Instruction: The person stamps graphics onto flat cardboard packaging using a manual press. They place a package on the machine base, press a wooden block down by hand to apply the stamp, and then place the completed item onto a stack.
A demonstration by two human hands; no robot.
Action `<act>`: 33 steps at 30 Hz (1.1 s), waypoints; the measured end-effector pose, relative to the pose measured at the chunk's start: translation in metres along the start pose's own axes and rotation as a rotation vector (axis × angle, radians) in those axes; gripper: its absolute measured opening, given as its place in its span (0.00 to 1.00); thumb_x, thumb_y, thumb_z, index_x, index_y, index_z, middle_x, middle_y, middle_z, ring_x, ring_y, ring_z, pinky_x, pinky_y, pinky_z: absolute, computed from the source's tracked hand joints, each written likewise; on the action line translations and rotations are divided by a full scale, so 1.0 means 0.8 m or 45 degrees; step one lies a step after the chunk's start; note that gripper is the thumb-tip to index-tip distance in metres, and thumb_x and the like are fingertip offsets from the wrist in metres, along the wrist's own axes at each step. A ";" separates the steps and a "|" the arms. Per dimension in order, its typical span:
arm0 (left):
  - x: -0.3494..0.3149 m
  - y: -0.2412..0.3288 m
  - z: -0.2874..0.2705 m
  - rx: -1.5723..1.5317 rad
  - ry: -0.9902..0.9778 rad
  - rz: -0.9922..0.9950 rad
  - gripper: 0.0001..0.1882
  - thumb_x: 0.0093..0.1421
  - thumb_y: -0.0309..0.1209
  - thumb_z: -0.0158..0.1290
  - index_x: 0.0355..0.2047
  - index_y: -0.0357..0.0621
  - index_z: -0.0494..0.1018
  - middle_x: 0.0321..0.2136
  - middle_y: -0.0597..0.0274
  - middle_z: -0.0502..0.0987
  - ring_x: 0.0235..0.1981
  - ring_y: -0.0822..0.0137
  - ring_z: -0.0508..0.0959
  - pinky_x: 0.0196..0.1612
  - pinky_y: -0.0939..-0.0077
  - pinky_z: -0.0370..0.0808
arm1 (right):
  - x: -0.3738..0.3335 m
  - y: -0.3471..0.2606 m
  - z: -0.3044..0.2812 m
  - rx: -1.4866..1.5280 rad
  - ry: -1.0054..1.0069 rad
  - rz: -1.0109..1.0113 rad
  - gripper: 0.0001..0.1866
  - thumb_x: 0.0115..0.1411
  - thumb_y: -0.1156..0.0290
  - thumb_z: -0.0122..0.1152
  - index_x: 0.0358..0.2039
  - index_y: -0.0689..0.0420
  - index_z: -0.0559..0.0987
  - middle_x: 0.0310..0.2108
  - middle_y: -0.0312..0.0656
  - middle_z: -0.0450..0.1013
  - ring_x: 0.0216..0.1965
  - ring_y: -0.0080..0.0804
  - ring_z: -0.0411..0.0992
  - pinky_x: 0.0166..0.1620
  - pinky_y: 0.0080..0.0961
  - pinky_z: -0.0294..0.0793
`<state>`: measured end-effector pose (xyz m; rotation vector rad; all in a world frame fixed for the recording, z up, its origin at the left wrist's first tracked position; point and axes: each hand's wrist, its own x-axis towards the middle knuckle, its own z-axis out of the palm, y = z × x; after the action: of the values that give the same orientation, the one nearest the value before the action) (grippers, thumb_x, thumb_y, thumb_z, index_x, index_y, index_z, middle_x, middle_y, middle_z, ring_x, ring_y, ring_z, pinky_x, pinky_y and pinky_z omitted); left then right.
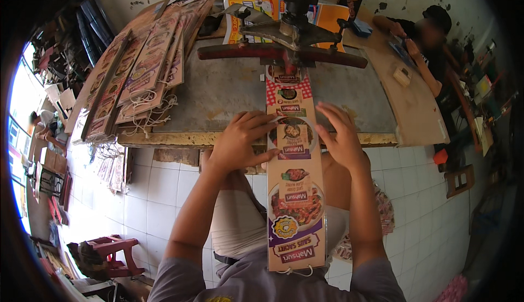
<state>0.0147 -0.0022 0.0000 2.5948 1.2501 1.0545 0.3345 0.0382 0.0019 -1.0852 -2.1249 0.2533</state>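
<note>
A long printed strip (pixel 296 165), its far end beneath the red-barred press (pixel 289 55), its near end overhanging the worktable (pixel 355 94). The left hand (pixel 237 138), thumb spread, meets its left edge; the right hand (pixel 343 138) flanks the right; whether either grasps it cannot be told. Good practice: strip level and square, fingers clear of the press.

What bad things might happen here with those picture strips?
The long printed strip might bend or slip, because it sticks out past the edge of the table. Its far end is under the red bar, so it might snag. White strings dangling from the stacked strips might tangle.
</note>
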 end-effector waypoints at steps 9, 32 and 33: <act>0.000 -0.004 0.004 -0.062 0.033 -0.003 0.33 0.48 0.44 0.75 0.53 0.42 0.87 0.60 0.55 0.84 0.64 0.50 0.81 0.67 0.51 0.76 | 0.019 0.021 0.037 -0.151 -0.080 0.031 0.27 0.73 0.54 0.68 0.66 0.55 0.81 0.71 0.44 0.73 0.74 0.45 0.67 0.75 0.48 0.64; -0.002 -0.005 0.009 -0.036 0.005 -0.006 0.29 0.52 0.44 0.72 0.53 0.44 0.86 0.60 0.58 0.83 0.64 0.53 0.81 0.66 0.51 0.76 | 0.016 0.029 0.036 -0.170 -0.083 -0.010 0.25 0.70 0.54 0.72 0.62 0.54 0.84 0.69 0.43 0.76 0.75 0.42 0.68 0.76 0.49 0.63; -0.002 -0.006 0.010 -0.036 0.003 -0.007 0.29 0.52 0.44 0.72 0.53 0.44 0.86 0.60 0.58 0.83 0.64 0.53 0.81 0.66 0.51 0.76 | 0.015 0.028 0.037 -0.176 -0.086 -0.010 0.25 0.71 0.54 0.71 0.62 0.54 0.84 0.69 0.43 0.76 0.75 0.41 0.68 0.76 0.49 0.63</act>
<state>0.0158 0.0015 -0.0085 2.5689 1.2331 1.0670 0.3238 0.0659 -0.0241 -1.1616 -2.2335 0.1423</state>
